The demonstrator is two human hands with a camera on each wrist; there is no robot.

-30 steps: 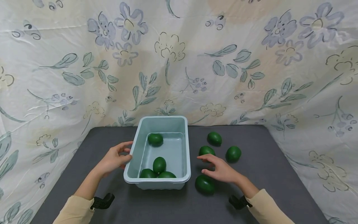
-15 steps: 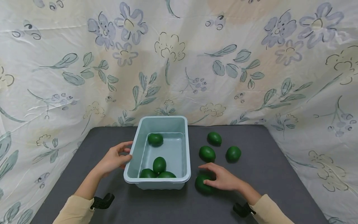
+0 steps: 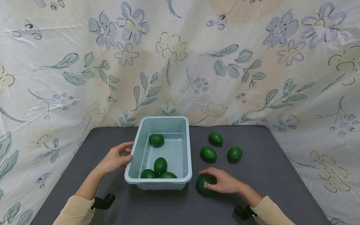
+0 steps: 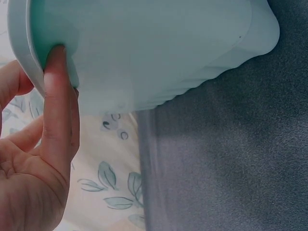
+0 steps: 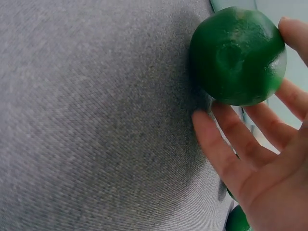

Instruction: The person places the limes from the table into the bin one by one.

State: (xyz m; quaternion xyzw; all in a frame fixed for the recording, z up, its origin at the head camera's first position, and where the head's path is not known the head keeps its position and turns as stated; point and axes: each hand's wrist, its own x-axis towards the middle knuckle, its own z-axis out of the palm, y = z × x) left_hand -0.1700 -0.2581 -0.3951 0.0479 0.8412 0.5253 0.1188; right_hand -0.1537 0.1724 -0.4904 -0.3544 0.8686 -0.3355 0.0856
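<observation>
Floral cloth (image 3: 171,72) hangs beyond both hands, dark grey table (image 3: 264,168) lies beneath them, and pale blue tub (image 3: 158,181) stands between them, its rim held by the left hand (image 3: 114,161). Green lime (image 3: 203,187), one, is in the right hand (image 3: 223,181), thumb and fingers curled about it; three loose limes (image 3: 208,154) lie just beyond that hand; four limes (image 3: 160,165) sit in the tub.

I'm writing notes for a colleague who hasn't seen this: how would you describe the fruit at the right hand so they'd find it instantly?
Start with the pale blue tub on the grey table. Just right of the tub's near end lies a glossy green fruit, nearest the person of those outside the tub. Unlike its neighbours, it has the right hand around it.
</observation>
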